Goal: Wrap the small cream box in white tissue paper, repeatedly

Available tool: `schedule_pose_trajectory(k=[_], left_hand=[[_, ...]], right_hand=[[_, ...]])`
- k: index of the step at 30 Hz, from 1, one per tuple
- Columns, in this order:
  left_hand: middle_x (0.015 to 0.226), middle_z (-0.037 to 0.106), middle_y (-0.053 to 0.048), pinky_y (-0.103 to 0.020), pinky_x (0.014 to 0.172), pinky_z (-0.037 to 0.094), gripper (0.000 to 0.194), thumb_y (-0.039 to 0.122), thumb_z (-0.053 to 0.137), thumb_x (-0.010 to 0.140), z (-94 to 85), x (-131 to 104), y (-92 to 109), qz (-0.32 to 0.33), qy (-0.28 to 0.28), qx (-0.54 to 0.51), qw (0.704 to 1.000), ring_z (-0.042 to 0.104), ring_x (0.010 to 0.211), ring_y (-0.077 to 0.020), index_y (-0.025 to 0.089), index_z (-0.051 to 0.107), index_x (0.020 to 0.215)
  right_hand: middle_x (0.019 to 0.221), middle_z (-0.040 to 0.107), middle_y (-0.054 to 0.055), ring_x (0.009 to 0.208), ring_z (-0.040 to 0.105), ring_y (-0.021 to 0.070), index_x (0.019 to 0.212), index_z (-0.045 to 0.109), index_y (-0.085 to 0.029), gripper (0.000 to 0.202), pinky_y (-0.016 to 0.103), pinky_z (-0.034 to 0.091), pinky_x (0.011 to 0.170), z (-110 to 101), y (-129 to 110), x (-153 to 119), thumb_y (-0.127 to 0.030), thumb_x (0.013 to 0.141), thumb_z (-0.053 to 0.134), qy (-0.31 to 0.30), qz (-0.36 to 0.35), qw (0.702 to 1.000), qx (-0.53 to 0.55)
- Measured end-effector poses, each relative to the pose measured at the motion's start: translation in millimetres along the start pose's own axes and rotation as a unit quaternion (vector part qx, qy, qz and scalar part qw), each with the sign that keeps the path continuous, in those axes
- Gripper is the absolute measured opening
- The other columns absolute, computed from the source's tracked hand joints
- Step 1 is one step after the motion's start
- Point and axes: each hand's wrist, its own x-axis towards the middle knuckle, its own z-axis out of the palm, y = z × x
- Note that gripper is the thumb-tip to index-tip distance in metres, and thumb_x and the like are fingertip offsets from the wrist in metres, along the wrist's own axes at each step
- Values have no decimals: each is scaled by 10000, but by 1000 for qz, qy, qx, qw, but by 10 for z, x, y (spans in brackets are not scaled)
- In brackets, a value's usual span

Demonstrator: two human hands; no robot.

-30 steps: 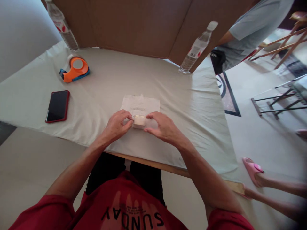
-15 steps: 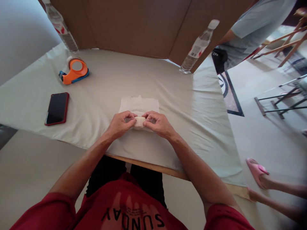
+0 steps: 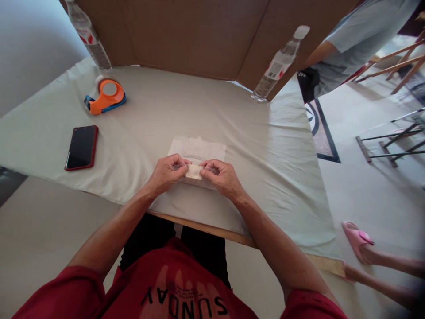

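Observation:
A small cream-coloured rectangular piece (image 3: 194, 171), which looks like folded paper or cloth, is pinched at both ends between my hands. My left hand (image 3: 170, 171) grips its left end between thumb and fingers, and my right hand (image 3: 222, 176) has the right end in the same way. Beneath it, flat on the cloth, lies a thin whitish sheet (image 3: 212, 149) with faint grey marks near its middle. My fingers partly cover the ends of the piece, and its exact material cannot be made out.
A phone (image 3: 81, 147) and an orange tape dispenser (image 3: 106, 97) lie at the left of the cloth-covered table (image 3: 149, 119). Water bottles stand at the back left (image 3: 89, 37) and back right (image 3: 279, 66), before a brown cardboard panel (image 3: 186, 35). Another person's sleeve (image 3: 361, 35) shows beyond.
The small piece has tilted, so its flat face shows more and its thick upper edge less. The sheet appears slightly lower and turned. The whole view has shifted a little.

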Motion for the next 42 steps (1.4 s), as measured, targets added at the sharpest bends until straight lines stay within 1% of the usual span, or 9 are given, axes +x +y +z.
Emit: schedule_pose_trajectory(k=[10,16,24,28,31,33,37,39,42], left_hand=[[991,787,-102,-335,851,539,173,328,668,753,-53,14,-32,-22,-18,-52,998,726,912,-210,174,614,696],[856,745,-54,-266,674,486,320,393,697,731,-199,17,71,-92,-64,-27,993,638,735,-161,155,726,943],[682,639,23,-242,627,435,231,375,700,712,-33,94,34,-55,-31,33,997,528,634,-119,170,701,819],[670,618,29,-243,628,425,215,362,687,692,-12,143,3,-59,-31,36,997,522,637,-119,171,674,789],[691,620,25,-244,618,416,245,380,689,684,-16,159,5,-65,-44,28,996,514,639,-118,169,668,807],[700,622,22,-245,613,411,257,392,685,688,-11,170,10,-67,-53,32,996,508,640,-119,169,667,816],[734,648,3,-263,654,435,253,396,665,708,-43,178,28,-52,-54,66,995,534,675,-133,169,665,820],[812,689,-24,-281,708,468,273,394,648,730,-127,145,42,-43,-54,68,995,584,736,-151,165,671,877],[949,723,-52,-301,749,496,406,390,640,760,-320,37,53,-50,-46,72,995,630,791,-168,168,657,1100]], right_hand=[[966,744,61,875,678,188,683,565,-223,194,336,507,841,37,61,-58,-334,822,642,43,-75,995,-43],[963,748,60,821,660,166,672,578,-210,214,295,493,773,35,93,-28,-356,801,669,39,-47,998,-24],[931,729,57,755,620,152,665,569,-200,237,290,472,708,33,90,21,-382,779,669,23,-17,1000,-12],[878,713,51,730,611,177,842,641,-198,226,316,481,682,-53,127,42,-416,787,672,33,2,997,-68],[1089,716,110,986,640,262,1025,666,-208,226,414,488,853,-120,48,-20,-322,831,654,131,-104,965,-202],[1163,703,119,1082,616,275,1074,674,-217,195,444,449,937,-108,-64,-98,-239,893,604,144,-199,927,-285],[1081,718,104,1010,589,252,1078,682,-191,176,398,417,866,55,-256,-208,-180,951,560,-6,-302,866,-399],[1057,708,116,981,561,253,1073,678,-161,172,387,393,821,137,-282,-208,-177,962,547,-58,-294,845,-443],[1059,689,113,942,524,239,1107,666,-152,202,373,360,799,189,-273,-178,-166,986,504,-83,-277,829,-478]])
